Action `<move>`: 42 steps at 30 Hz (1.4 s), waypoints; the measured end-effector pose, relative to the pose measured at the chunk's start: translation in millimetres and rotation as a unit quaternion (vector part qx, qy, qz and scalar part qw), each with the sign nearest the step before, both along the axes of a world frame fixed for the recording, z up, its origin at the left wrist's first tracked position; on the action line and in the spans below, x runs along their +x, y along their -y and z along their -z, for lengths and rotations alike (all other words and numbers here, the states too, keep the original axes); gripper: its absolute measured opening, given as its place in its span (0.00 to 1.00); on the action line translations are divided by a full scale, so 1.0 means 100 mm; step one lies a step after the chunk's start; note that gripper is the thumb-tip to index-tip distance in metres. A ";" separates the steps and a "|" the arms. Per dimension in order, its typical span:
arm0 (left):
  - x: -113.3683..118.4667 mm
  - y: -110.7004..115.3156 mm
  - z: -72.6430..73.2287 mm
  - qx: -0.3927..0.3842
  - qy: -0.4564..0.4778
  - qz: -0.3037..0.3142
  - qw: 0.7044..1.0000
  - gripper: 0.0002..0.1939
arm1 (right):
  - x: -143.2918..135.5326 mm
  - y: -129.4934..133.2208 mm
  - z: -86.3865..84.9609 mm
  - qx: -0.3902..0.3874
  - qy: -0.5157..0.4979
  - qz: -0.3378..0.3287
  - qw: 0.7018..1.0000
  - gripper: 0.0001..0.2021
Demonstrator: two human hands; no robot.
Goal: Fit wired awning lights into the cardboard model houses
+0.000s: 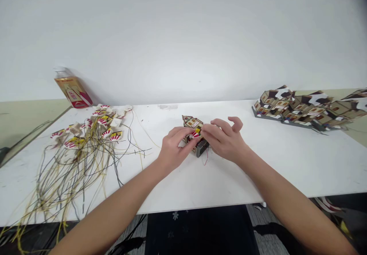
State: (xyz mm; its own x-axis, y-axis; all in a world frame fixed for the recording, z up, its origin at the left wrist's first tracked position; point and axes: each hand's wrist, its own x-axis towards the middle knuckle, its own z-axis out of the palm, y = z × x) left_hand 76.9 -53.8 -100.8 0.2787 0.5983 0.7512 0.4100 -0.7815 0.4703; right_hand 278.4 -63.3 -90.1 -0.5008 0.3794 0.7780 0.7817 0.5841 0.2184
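Note:
At the middle of the white table is a miniature house, tilted, with a printed facade and a dark grey base. A small red-and-white striped awning with a yellow part lies against its front. The thumb and forefinger of my left hand close around this awning. My right hand presses its thumb and forefinger together at the house's right edge, close to the awning; its other fingers are raised. What exactly the right fingertips grip is partly hidden. A thin red wire hangs below the base.
Several striped awnings with long yellow and black wires are heaped at the left, some wires hanging over the front edge. A bottle with a gold-and-red label stands behind them. Several similar miniature houses line the table's right back.

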 end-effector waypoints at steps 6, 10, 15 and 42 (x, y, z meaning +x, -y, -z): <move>0.00 0.01 0.00 0.003 -0.003 0.008 1.000 0.09 | -0.04 0.02 0.00 -0.021 -0.062 -0.004 0.998 0.09; 0.00 0.01 0.00 -0.005 0.001 0.006 1.000 0.10 | -0.10 0.03 0.00 -0.080 -0.121 0.005 0.989 0.05; -0.01 -0.01 0.00 0.002 -0.004 0.005 1.000 0.11 | 0.00 -0.04 0.01 -0.081 -0.263 0.031 0.961 0.05; -0.05 -0.03 0.00 -0.017 -0.021 -0.019 0.999 0.09 | 0.39 -0.41 0.11 -0.341 -0.400 -0.016 0.851 0.10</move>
